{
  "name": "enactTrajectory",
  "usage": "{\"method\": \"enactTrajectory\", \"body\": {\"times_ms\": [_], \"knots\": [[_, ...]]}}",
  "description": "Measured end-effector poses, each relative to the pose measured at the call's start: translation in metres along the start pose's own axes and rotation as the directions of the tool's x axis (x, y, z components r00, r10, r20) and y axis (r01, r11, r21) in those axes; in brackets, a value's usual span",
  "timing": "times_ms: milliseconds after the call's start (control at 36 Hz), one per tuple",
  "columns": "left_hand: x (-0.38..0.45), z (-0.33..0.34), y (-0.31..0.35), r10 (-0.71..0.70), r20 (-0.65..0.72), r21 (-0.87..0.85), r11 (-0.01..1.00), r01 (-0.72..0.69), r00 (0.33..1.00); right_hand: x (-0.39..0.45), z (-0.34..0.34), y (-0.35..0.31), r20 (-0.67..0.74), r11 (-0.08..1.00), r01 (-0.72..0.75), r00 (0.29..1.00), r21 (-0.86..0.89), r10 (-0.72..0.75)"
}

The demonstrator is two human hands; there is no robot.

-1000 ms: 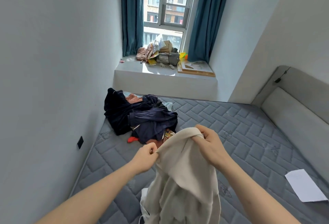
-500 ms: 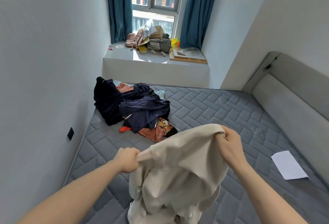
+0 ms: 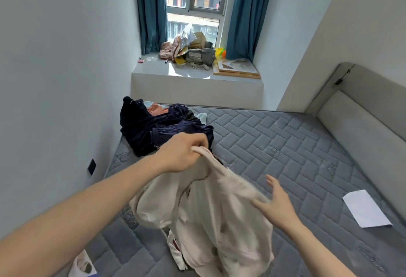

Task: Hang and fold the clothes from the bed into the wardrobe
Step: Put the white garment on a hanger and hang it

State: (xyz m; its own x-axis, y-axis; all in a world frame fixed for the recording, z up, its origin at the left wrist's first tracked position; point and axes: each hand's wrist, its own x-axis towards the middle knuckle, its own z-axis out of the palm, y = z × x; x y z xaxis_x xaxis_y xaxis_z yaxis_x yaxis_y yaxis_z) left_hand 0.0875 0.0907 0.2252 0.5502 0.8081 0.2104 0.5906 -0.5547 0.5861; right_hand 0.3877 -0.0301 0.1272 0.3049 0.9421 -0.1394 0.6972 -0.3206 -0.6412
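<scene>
While my left hand [image 3: 184, 152] pinches the cream cotton garment [image 3: 211, 210] by one edge so it hangs over the grey quilted mattress [image 3: 285, 144] near its left edge, my right hand [image 3: 275, 204] is spread, fingers touching the cloth, probably seeking a second hold.

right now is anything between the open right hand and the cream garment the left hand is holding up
Nothing visible. The right hand is open at the cream garment, right against its blurred edge; the left hand grips its top.
</scene>
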Motion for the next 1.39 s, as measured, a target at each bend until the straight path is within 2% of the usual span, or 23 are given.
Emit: {"method": "enactTrajectory", "body": {"times_ms": [56, 83, 139, 194, 250, 306, 389, 500, 611, 667, 722, 806, 861, 889, 944, 1000, 1083, 1167, 1222, 1306, 1389], "knots": [[0.014, -0.003, 0.027, 0.148, 0.109, 0.088, 0.984, -0.158, 0.983, 0.000, 0.009, -0.039, 0.115, 0.982, 0.172, 0.977, 0.077, -0.180], [0.021, -0.002, 0.039, 0.203, 0.142, 0.111, 0.969, -0.219, 0.969, 0.001, 0.011, -0.059, 0.127, 0.964, 0.229, 0.961, 0.136, -0.247], [0.034, 0.001, 0.055, 0.275, 0.137, 0.106, 0.951, -0.290, 0.952, 0.007, 0.012, -0.093, 0.071, 0.936, 0.287, 0.949, 0.205, -0.307], [0.045, 0.001, 0.058, 0.287, 0.044, 0.052, 0.956, -0.289, 0.957, 0.014, 0.007, -0.115, -0.065, 0.921, 0.325, 0.946, 0.216, -0.319], [0.052, 0.000, 0.046, 0.208, -0.056, -0.036, 0.977, -0.210, 0.977, 0.018, 0.001, -0.127, -0.148, 0.890, 0.347, 0.937, 0.295, -0.316], [0.052, 0.002, 0.023, 0.061, -0.086, -0.159, 0.985, -0.074, 0.994, 0.019, -0.006, -0.132, -0.177, 0.864, 0.328, 0.944, 0.381, -0.280], [0.032, 0.016, -0.019, -0.184, -0.027, -0.261, 0.950, 0.170, 0.983, 0.020, -0.021, -0.134, -0.211, 0.798, 0.266, 0.961, 0.540, -0.178], [-0.013, 0.055, -0.068, -0.421, 0.140, -0.317, 0.839, 0.443, 0.896, 0.017, -0.044, -0.141, -0.209, 0.702, 0.219, 0.973, 0.677, -0.102], [-0.054, 0.098, -0.077, -0.398, 0.519, -0.170, 0.819, 0.548, 0.756, 0.008, -0.067, -0.152, -0.280, 0.654, 0.266, 0.956, 0.708, -0.086], [-0.060, 0.117, -0.070, -0.357, 0.626, -0.164, 0.809, 0.565, 0.693, 0.002, -0.078, -0.158, -0.314, 0.646, 0.293, 0.946, 0.705, -0.086], [-0.055, 0.133, -0.056, -0.335, 0.643, -0.231, 0.773, 0.591, 0.689, -0.003, -0.088, -0.163, -0.354, 0.643, 0.331, 0.930, 0.690, -0.100], [-0.034, 0.145, -0.032, -0.368, 0.593, -0.403, 0.635, 0.659, 0.717, -0.012, -0.104, -0.164, -0.416, 0.644, 0.377, 0.904, 0.666, -0.099], [-0.019, 0.146, -0.020, -0.400, 0.591, -0.454, 0.553, 0.699, 0.701, -0.017, -0.116, -0.163, -0.465, 0.652, 0.402, 0.881, 0.643, -0.085], [-0.014, 0.147, -0.014, -0.384, 0.604, -0.447, 0.561, 0.696, 0.698, -0.020, -0.123, -0.161, -0.495, 0.653, 0.419, 0.865, 0.631, -0.076], [-0.009, 0.146, -0.006, -0.322, 0.623, -0.384, 0.668, 0.637, 0.713, -0.027, -0.140, -0.156, -0.556, 0.649, 0.448, 0.830, 0.615, -0.046], [-0.003, 0.144, -0.001, -0.270, 0.582, -0.399, 0.727, 0.559, 0.767, -0.034, -0.159, -0.146, -0.603, 0.646, 0.450, 0.797, 0.617, 0.021], [0.016, 0.130, 0.012, -0.301, 0.437, -0.508, 0.695, 0.508, 0.848, -0.045, -0.190, -0.119, -0.675, 0.641, 0.463, 0.728, 0.612, 0.118], [0.046, 0.106, 0.035, -0.294, 0.204, -0.378, 0.856, 0.352, 0.934, -0.059, -0.215, -0.086, -0.734, 0.665, 0.470, 0.656, 0.580, 0.176], [0.065, 0.088, 0.058, -0.242, 0.130, -0.415, 0.867, 0.275, 0.961, -0.069, -0.231, -0.062, -0.763, 0.690, 0.457, 0.609, 0.561, 0.218], [0.090, 0.062, 0.094, -0.042, 0.171, -0.389, 0.915, 0.106, 0.984, -0.082, -0.256, -0.027, -0.793, 0.731, 0.416, 0.540, 0.542, 0.281], [0.107, 0.049, 0.126, 0.150, 0.330, -0.149, 0.983, -0.106, 0.932, -0.093, -0.278, -0.001, -0.813, 0.740, 0.404, 0.482, 0.538, 0.327]]}}
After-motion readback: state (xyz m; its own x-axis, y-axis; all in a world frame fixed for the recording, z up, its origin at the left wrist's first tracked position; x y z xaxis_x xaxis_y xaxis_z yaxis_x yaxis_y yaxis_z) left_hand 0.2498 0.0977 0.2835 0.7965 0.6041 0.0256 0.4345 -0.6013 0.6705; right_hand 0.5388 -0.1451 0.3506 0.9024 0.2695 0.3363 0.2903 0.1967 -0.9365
